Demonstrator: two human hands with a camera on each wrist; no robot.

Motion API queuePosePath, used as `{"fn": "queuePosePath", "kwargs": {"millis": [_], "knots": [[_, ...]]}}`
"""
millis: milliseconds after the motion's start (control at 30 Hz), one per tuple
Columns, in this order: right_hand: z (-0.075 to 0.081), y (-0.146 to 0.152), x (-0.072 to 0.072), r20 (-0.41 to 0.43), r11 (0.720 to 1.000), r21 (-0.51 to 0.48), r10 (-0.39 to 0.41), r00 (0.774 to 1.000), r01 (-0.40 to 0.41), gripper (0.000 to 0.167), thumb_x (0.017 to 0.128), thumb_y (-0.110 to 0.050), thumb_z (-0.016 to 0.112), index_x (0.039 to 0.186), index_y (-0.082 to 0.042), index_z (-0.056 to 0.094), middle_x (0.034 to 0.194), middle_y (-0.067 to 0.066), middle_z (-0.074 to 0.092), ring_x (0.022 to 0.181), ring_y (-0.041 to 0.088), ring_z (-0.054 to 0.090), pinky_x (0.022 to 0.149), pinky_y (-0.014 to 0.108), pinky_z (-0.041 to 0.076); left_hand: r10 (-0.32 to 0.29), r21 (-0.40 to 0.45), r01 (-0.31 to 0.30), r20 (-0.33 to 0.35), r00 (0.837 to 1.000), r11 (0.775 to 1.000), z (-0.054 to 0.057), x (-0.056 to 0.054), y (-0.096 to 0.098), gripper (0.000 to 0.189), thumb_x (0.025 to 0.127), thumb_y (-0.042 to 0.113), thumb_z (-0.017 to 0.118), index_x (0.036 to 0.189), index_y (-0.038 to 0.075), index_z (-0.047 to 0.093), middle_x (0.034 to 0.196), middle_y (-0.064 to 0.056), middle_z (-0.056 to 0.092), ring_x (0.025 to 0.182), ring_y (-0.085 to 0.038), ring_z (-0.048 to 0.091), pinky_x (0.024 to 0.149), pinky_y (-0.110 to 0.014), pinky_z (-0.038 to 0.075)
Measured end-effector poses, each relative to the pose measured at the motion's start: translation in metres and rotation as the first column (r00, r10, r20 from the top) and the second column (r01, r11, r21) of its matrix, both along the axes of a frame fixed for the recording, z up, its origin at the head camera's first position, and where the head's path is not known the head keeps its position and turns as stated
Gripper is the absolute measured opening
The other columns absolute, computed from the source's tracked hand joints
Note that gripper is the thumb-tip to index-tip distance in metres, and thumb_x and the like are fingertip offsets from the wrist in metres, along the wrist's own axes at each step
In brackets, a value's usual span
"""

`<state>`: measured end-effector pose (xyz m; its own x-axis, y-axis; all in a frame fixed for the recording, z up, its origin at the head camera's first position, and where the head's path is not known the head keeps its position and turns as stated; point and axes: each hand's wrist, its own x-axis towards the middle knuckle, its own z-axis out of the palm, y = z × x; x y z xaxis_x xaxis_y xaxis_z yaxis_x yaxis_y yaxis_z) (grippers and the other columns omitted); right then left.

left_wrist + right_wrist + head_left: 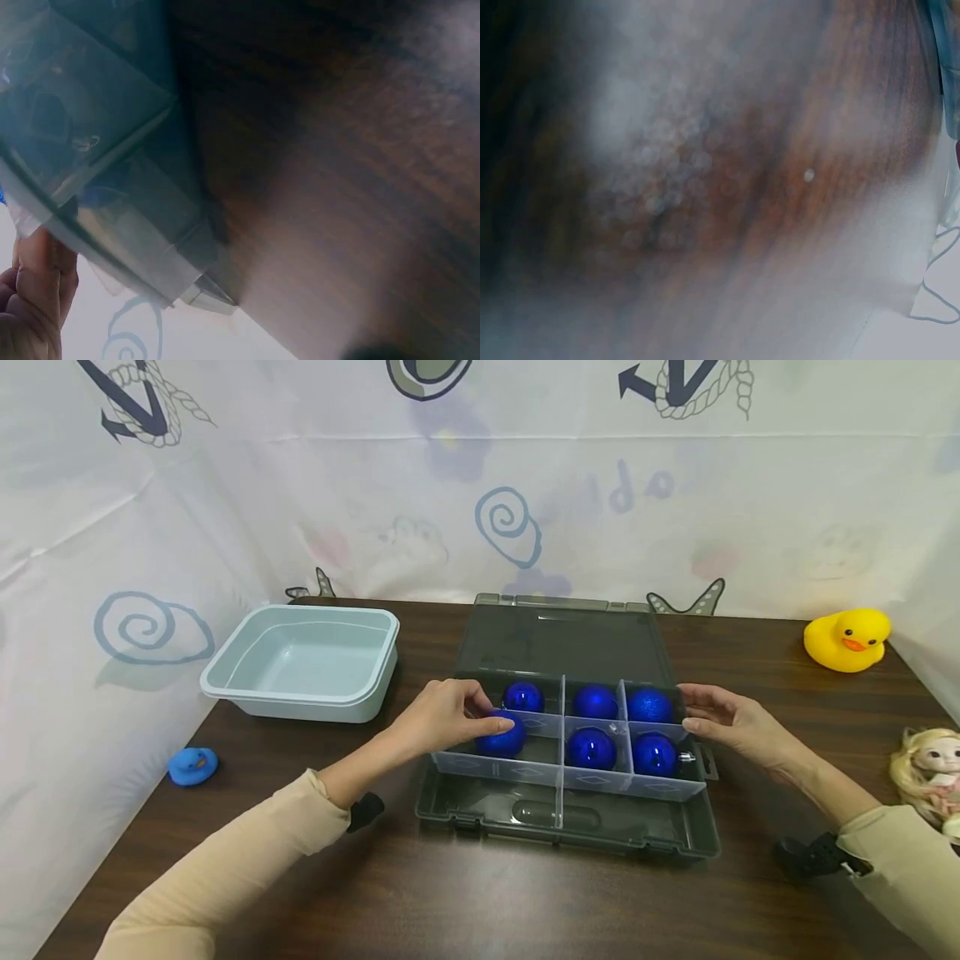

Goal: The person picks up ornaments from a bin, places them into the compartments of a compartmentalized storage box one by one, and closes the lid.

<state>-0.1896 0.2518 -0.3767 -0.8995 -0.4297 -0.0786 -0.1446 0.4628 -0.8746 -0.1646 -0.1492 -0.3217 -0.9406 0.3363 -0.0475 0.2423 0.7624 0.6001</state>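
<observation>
My left hand (447,717) pinches a blue Christmas ball (501,735) between thumb and fingers, at the front left compartment of a dark see-through divided box (480,789). More blue balls, some shiny (592,748) and some matte (596,702), sit in the other compartments. At the box's right end, my right hand (731,727) rests its thumb and fingertips against the side wall, fingers fairly straight. The left wrist view has the box wall (90,97) close up with my left fingers (45,277) behind it. Mostly blurred tabletop fills the right wrist view.
A pale blue basin (300,700) stands left of the box, a small blue duck (192,766) in front of it. To the right are a yellow duck (847,641) and a doll (930,777). The box lid (566,643) lies back toward the printed curtain (585,527).
</observation>
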Motion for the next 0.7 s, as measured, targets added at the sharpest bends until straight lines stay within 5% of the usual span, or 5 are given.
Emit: {"fn": "queuePosePath", "kwargs": {"millis": [500,700], "knots": [[0.000,0.000,0.000,-0.003,1.000,-0.014,-0.004,1.000,0.004,0.056,0.097,-0.017,0.054,0.143,0.002,0.030,0.142,0.026,0.036,0.103,-0.016,0.046,0.084,0.007,0.043,-0.030,-0.064,0.023,-0.118,0.993,0.998,-0.005,0.000,0.004,0.032,0.080,0.044,0.072,0.077,0.012,0.069,0.056,0.005,0.055,0.049,-0.009,0.046,0.044,-0.022,0.036],[0.000,0.000,0.000,-0.003,1.000,-0.006,-0.001,1.000,0.001,0.056,0.096,-0.018,0.055,0.142,0.002,0.031,0.142,0.026,0.036,0.103,-0.017,0.046,0.084,0.008,0.044,0.003,0.015,-0.003,-0.030,1.000,1.000,-0.001,-0.011,-0.009,0.034,0.083,0.043,0.069,0.072,0.011,0.070,0.059,0.003,0.065,0.056,-0.014,0.063,0.047,-0.026,0.046]]}}
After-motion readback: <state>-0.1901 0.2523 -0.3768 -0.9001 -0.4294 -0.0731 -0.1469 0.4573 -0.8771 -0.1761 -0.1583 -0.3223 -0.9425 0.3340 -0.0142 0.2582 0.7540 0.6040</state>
